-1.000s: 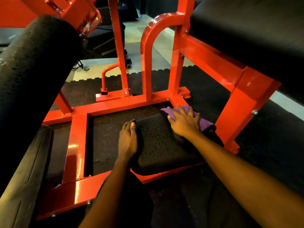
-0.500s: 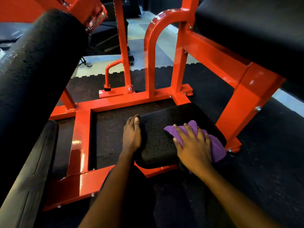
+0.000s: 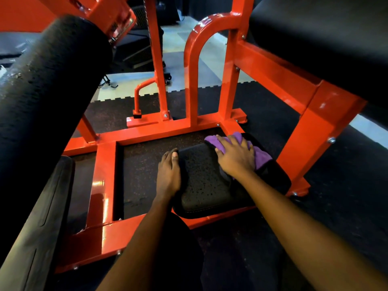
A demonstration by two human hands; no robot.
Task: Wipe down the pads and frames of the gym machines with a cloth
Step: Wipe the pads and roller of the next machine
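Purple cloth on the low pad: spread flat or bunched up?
Bunched. The purple cloth shows rumpled folds on both sides of the right hand, whose fingers press it onto the low black pad.

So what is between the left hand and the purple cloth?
Head view: only bare black pad lies between the left hand and the cloth.

The low pad [image 3: 207, 185] lies at the near right of the frame [image 3: 104, 175] base, the left grip [image 3: 169, 175] on its left edge, the cloth [image 3: 262, 157] under the right grip [image 3: 237, 158] at its far right corner, a roller pad [image 3: 48, 91] overhanging at left.
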